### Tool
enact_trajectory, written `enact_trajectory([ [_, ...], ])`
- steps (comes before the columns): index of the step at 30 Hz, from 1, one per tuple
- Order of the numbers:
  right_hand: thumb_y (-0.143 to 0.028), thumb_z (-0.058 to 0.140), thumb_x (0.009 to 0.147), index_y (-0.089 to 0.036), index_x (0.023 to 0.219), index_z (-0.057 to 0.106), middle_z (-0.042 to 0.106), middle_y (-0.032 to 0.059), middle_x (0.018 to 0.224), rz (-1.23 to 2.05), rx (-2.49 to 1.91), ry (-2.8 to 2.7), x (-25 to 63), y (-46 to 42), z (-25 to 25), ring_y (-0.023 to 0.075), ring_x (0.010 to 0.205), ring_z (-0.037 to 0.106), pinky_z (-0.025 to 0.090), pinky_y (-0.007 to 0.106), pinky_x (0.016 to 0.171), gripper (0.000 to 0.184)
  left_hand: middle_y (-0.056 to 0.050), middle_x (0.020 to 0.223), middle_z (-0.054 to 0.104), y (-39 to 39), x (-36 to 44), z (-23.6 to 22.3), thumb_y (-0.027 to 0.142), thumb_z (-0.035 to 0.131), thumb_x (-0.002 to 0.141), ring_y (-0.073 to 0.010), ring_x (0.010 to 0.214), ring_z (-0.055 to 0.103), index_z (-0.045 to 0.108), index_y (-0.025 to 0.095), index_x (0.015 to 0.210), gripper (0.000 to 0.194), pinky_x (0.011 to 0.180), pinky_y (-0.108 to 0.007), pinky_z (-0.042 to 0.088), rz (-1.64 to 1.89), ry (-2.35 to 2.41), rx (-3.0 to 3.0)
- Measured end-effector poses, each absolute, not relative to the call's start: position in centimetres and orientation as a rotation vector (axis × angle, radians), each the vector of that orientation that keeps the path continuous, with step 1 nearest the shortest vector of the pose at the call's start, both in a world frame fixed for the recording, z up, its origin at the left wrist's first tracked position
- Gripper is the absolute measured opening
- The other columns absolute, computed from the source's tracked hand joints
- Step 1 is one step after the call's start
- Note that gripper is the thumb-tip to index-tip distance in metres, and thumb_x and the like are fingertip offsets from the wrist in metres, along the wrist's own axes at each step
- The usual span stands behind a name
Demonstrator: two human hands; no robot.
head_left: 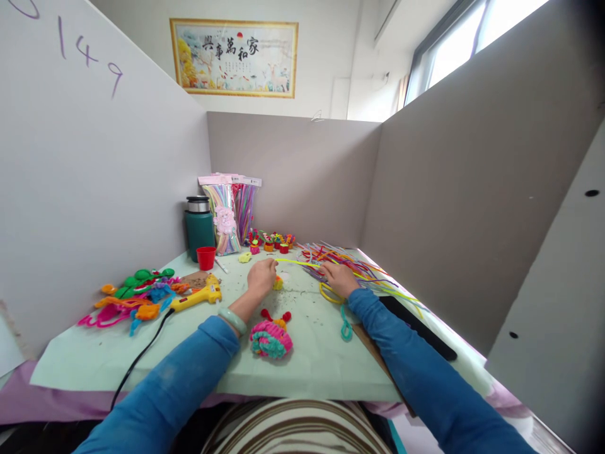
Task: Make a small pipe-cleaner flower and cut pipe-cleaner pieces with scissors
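my left hand (261, 277) pinches one end of a yellow-green stem (297, 261), fingers closed, and my right hand (338, 278) has its fingers curled round the other part, so the stem runs between them above the table (302, 376). a pink and teal fuzzy piece (271, 338) sits nearer me, between my forearms. the yellow glue gun (198, 296) lies to the left, beside a pile of colourful shapes (137, 295).

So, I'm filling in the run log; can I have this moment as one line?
left hand: pinching yellow strip | right hand: on same strip | between forearms: pink-and-teal bundle | far left: glue gun
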State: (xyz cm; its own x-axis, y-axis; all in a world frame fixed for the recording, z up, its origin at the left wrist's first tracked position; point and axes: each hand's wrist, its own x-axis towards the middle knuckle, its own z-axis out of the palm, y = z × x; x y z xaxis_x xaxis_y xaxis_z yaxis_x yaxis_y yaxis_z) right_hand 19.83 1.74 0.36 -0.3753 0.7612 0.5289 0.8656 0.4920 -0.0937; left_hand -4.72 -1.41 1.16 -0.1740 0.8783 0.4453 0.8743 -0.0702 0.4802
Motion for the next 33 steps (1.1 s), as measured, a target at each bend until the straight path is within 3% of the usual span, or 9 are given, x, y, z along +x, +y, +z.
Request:
enact_trajectory([
  [10,-0.039,0.025,0.098,-0.019,0.105,0.063,0.069,0.0081,0.090,-0.279,-1.588,-2.014,20.8,2.2,0.6,0.0183,0.085,0.061,0.036,0.026,0.068,0.044,-0.007,0.094,0.070,-0.7,-5.4,1.2,0.025,0.033,0.088,-0.0210,0.092,0.061,0.069,0.019,0.091,0.036,0.078,-0.028,0.042,1.370,2.110,1.778],
  [16,-0.037,0.028,0.097,-0.018,0.099,0.066,0.069,0.0100,0.093,-0.276,-1.654,-2.001,21.4,2.6,0.4,0.0201,0.083,0.062,0.037,0.028,0.069,0.043,-0.008,0.094,0.071,-0.1,-5.5,0.4,0.027,0.038,0.085,-0.0210,0.091,0.062,0.069,0.017,0.089,0.032,0.074,-0.027,0.043,1.147,2.089,1.857],
  [21,-0.038,0.029,0.097,-0.018,0.099,0.066,0.069,0.0093,0.096,-0.208,-1.603,-2.128,20.8,2.4,0.0,0.0192,0.085,0.062,0.038,0.027,0.069,0.042,-0.012,0.105,0.069,0.0,-5.5,0.0,0.032,0.035,0.089,-0.0229,0.099,0.061,0.066,0.017,0.106,0.038,0.078,-0.028,0.042,1.023,2.192,1.905],
  [26,-0.043,0.040,0.094,-0.018,0.100,0.065,0.068,0.0080,0.098,-0.159,-1.482,-2.225,19.8,2.4,-0.4,0.0187,0.091,0.060,0.039,0.026,0.075,0.036,-0.016,0.121,0.059,-0.3,-5.0,-0.2,0.030,0.045,0.085,-0.0254,0.112,0.053,0.060,0.013,0.121,0.043,0.092,-0.030,0.039,0.967,2.293,2.023],
  [33,-0.036,0.042,0.093,-0.015,0.098,0.066,0.066,0.0090,0.099,-0.105,-1.264,-2.062,20.2,2.8,0.0,0.0170,0.092,0.057,0.039,0.026,0.083,0.032,-0.012,0.115,0.063,-0.7,-4.8,-0.1,0.027,0.047,0.084,-0.0243,0.112,0.052,0.068,0.016,0.109,0.034,0.098,-0.031,0.037,1.078,2.146,2.205],
])
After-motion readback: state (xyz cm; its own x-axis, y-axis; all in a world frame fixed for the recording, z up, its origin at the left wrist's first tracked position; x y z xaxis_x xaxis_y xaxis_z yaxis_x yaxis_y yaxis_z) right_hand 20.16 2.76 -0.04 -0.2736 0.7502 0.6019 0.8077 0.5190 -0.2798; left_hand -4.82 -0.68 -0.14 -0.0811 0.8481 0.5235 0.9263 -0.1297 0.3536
